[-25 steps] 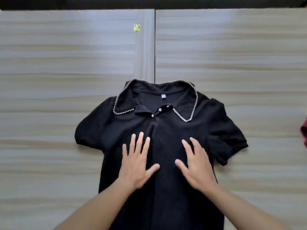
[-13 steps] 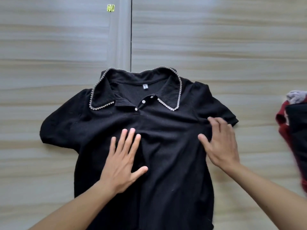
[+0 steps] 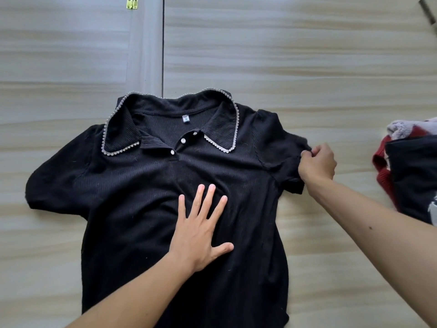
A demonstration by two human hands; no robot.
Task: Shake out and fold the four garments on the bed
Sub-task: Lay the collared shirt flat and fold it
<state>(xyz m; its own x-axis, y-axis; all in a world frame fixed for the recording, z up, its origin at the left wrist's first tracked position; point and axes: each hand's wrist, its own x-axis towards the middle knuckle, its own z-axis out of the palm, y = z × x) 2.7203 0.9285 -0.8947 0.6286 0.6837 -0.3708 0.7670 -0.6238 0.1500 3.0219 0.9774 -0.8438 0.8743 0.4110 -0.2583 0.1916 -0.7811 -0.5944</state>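
A black short-sleeved polo shirt [image 3: 132, 200] with a pearl-trimmed collar lies face up and flat on a pale wood-grain surface, collar at the far end. My left hand [image 3: 201, 228] rests palm down on its chest, fingers spread. My right hand [image 3: 316, 164] pinches the cuff of the shirt's right-side sleeve between thumb and fingers. The shirt's hem runs out of view at the bottom edge.
A stack of other garments [image 3: 411, 176] sits at the right edge: a dark one on top of a red and grey-white one. A seam with a small brass hinge [image 3: 132, 3] runs down the surface behind the collar.
My right hand slid from the shirt's chest out to the right sleeve and closed on its cuff. My left hand stayed flat on the chest. The view shifted, bringing the pile into sight.
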